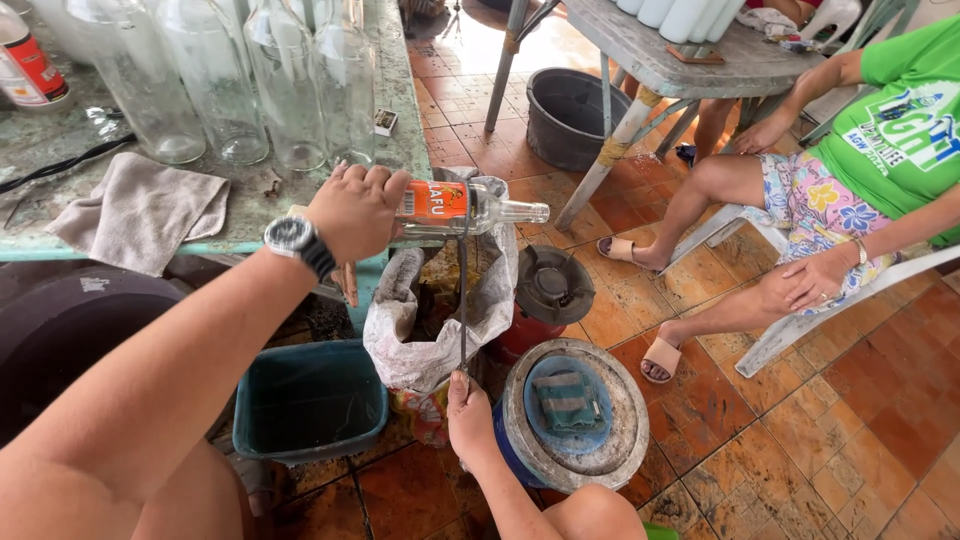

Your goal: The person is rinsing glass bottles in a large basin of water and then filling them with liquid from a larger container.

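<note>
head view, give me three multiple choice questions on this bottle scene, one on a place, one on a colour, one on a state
1. Where is the grey cloth?
A. on the worn green table, beside the empty glass bottles
B. in the teal tub
C. on the tiled floor

2. What colour is the label on the clear bottle in the left hand?
A. blue
B. orange
C. white

3. How is that bottle held?
A. upright
B. upside down
C. sideways, neck pointing away from the hand

Answers:
1. A, the cloth lies flat on the tabletop near the bottle bases.
2. B, an orange label shows just past the fingers.
3. C, the bottle lies level over the open sack, while the right hand holds a thin dark strip that runs up to it.
</note>
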